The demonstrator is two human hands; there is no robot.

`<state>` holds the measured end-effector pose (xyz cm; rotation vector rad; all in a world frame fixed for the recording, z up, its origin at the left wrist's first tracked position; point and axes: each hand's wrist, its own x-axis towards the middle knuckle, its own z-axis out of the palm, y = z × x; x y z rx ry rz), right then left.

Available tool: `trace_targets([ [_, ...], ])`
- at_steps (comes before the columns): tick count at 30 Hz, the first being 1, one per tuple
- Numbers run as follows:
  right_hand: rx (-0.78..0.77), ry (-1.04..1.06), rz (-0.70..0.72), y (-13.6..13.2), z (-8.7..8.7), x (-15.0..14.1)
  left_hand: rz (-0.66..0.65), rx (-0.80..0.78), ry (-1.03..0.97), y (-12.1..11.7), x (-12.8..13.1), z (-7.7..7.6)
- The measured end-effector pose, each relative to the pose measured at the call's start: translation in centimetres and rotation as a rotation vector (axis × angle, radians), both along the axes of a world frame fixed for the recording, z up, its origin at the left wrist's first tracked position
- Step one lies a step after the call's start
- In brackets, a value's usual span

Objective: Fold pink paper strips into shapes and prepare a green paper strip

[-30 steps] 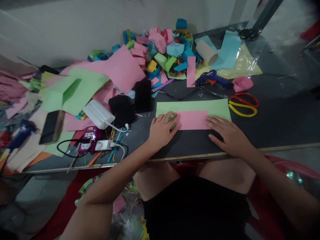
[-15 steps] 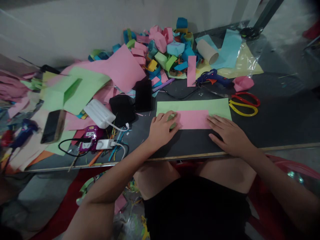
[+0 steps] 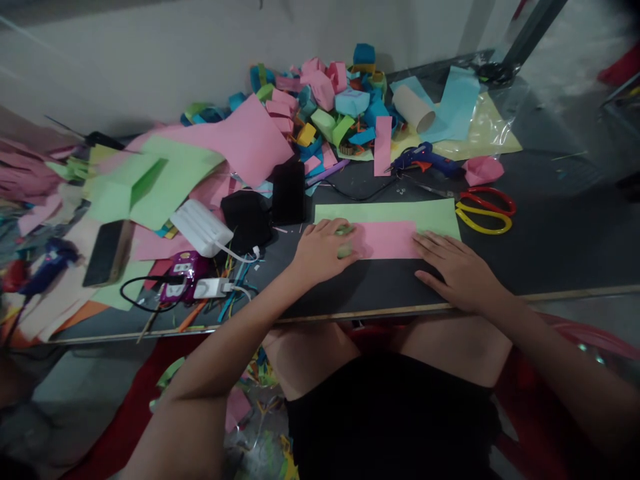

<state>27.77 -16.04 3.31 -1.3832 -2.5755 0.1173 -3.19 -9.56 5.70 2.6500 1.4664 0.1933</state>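
A pink paper rectangle (image 3: 387, 240) lies flat over the lower part of a longer light green paper strip (image 3: 385, 212) on the dark table. My left hand (image 3: 325, 250) rests at the left end of both papers, its fingers spread and touching the pink edge, with bits of green showing between them. On the right end, my right hand (image 3: 453, 267) lies flat with stretched fingers, the fingertips on the pink paper's edge and the thumb apart. Beyond the right hand are scissors (image 3: 485, 210) with one red and one yellow handle.
A blue glue gun (image 3: 427, 159) and a folded pink paper piece (image 3: 483, 171) lie behind the strip. Further back are a heap of coloured paper loops (image 3: 323, 120) and a cardboard tube (image 3: 414, 109). At left are a white charger (image 3: 201, 227), a phone (image 3: 107, 253) and a purple power strip (image 3: 183, 275).
My left hand has shifted slightly left, with its fingers a little more spread. The right hand and both papers stay almost in place; the camera view has moved a little.
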Motion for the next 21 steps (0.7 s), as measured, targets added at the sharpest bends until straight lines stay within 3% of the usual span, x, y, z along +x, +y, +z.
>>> trace_targets([
  [7,-0.014,0.020,-0.007,0.0,0.2,-0.1,-0.054,0.007,-0.108,0.4,-1.0,-1.0],
  [21,-0.015,0.030,-0.020,-0.1,0.3,-0.1,-0.043,0.035,-0.110,0.3,-1.0,-1.4],
])
